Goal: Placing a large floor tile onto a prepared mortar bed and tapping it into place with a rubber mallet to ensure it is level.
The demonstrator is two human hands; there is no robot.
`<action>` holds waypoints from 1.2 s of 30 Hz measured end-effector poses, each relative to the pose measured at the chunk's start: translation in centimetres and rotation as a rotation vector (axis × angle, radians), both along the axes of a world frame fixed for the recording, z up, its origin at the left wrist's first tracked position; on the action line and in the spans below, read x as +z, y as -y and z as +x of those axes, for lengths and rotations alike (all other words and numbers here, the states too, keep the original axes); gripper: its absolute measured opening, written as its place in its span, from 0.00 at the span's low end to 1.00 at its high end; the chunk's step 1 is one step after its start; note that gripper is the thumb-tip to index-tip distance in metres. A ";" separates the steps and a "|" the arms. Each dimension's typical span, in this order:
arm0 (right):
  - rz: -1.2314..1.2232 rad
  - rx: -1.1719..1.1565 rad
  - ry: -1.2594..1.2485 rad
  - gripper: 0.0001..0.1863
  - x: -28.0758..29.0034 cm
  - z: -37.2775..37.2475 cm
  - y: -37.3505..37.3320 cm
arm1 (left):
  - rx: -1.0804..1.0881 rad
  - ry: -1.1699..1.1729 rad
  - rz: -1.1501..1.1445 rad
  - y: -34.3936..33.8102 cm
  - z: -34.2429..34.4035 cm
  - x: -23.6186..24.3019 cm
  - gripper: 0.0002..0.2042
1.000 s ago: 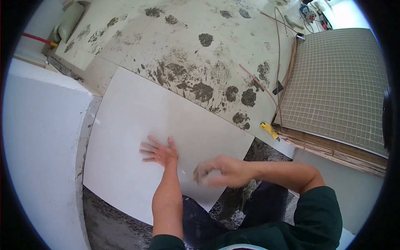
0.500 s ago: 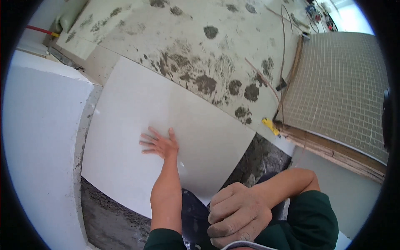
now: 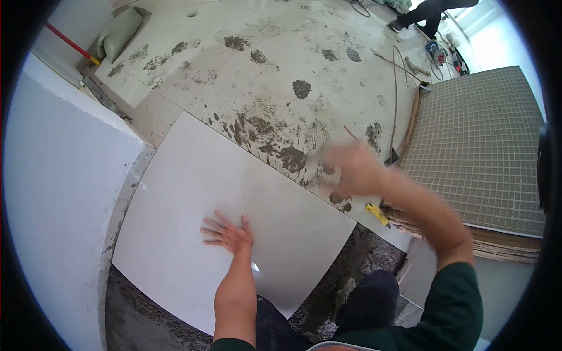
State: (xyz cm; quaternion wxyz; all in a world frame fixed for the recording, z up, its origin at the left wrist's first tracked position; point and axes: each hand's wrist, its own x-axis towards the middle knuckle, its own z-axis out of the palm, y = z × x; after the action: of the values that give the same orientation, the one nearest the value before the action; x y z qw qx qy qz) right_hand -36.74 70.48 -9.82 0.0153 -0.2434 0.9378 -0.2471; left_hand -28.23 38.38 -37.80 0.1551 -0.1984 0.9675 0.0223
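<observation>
My left hand (image 3: 228, 234) lies open and spread on a large white tile (image 3: 181, 187) on the floor. My right hand (image 3: 351, 169) is raised over the upper right part of that tile and the stained floor beside it; motion smears its fingers, so their grip cannot be made out. A yellow utility knife (image 3: 377, 215) lies just below it, beside the tile's right corner. Dark wet mortar (image 3: 369, 245) shows along the tile's right and lower edges.
White walls (image 3: 58, 175) bound the left. Tiles with gridded backs (image 3: 468, 146) are stacked at the right. Beyond are a mortar-spotted floor (image 3: 269, 82), a sack (image 3: 120, 35), a red-handled tool (image 3: 70, 41), cords, a power tool (image 3: 436, 52) and another person's dark-trousered legs (image 3: 430, 17).
My right hand has swung from low near my body up toward the tile's far right. My left hand stays on the tile. The view has tilted, bringing the other person's legs into sight.
</observation>
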 end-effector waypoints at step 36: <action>1.888 -0.500 -0.701 0.32 35.5 -9.8 -38.6 | 0.067 0.190 -0.010 -1.8 -2.3 3.2 0.51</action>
State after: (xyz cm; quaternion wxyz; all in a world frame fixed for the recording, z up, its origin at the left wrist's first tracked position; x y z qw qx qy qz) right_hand -46.54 109.08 25.69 -0.1255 0.0110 0.7254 0.6767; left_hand -30.49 40.22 -34.62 0.2442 -0.2325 0.9414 0.0037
